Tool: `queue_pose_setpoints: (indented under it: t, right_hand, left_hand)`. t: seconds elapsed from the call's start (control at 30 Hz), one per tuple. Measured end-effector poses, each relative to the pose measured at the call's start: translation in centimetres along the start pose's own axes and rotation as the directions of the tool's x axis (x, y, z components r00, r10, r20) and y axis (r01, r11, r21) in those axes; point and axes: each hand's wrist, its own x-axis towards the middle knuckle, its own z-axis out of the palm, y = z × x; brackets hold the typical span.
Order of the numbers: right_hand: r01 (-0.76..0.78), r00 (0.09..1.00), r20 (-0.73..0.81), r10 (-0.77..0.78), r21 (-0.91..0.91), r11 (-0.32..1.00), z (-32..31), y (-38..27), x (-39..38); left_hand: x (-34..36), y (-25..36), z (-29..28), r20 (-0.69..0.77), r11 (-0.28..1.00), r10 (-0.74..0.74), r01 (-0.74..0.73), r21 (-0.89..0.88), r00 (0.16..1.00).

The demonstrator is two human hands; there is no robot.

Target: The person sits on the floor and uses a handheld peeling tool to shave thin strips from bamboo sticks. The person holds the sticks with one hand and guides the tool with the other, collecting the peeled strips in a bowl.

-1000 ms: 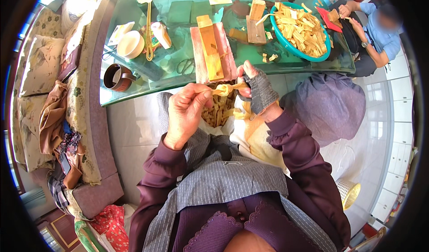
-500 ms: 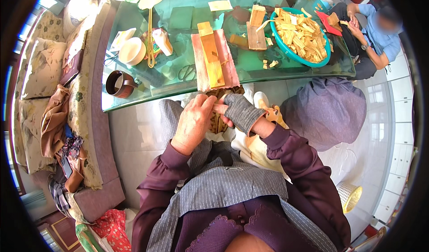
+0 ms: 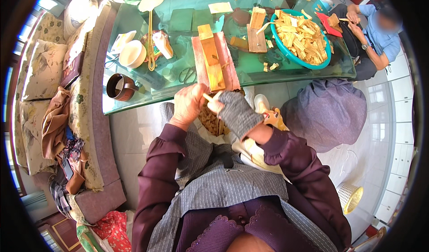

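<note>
The head-worn fisheye camera, the left one of a side-by-side pair, is looking steeply down from above and behind the hands. The left hand (image 3: 187, 103) and the right hand (image 3: 237, 113) are sitting close to the middle of its wide view. It is facing forward past them over the desk (image 3: 161, 89), while the wearer's purple top (image 3: 203, 230), nearer to it, is filling the foreground. Left of the hands the sofa (image 3: 100, 149), and right of them the white cabinets (image 3: 401, 140), are bending along the edges.

Glass table (image 3: 154, 87) with teal basin (image 3: 313, 65), mug (image 3: 125, 91), pink cloth (image 3: 228, 60)
</note>
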Motion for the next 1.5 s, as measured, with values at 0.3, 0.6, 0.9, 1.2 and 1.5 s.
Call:
queue_pose_setpoints:
  t: [0.3, 0.6, 0.9, 1.2, 1.5]
  right_hand:
    - [-0.277, 0.955, -0.129, 0.267, -0.063, 0.959, -2.0, 5.9, 3.9]
    - [-0.186, 0.958, -0.263, 0.113, -0.269, 0.945, -1.1, 7.5, 6.0]
    - [-0.306, 0.952, -0.147, 0.268, -0.49, 0.816, -1.4, 7.2, 3.7]
    - [0.488, 0.84, -0.032, -0.542, -0.393, 0.779, 2.1, 0.3, -2.1]
    - [0.352, 0.922, -0.062, -0.382, -0.273, 0.895, 2.3, 0.9, -2.9]
  left_hand:
    - [1.8, -0.1, 0.9, 0.485, -0.057, -0.448, 0.517, -0.854, 0.751]
    - [3.4, -1.4, 2.2, 0.434, 0.2, -0.589, 0.643, -0.739, 0.682]
    - [-0.5, 0.3, 2.4, -0.131, 0.919, -0.388, 0.372, -0.134, 0.912]
    - [-3.3, 6.8, 0.6, 0.741, -0.642, -0.391, 0.415, -0.645, 0.546]
    - [-2.7, 8.7, 0.0, 0.738, -0.593, -0.533, 0.44, -0.675, 0.414]
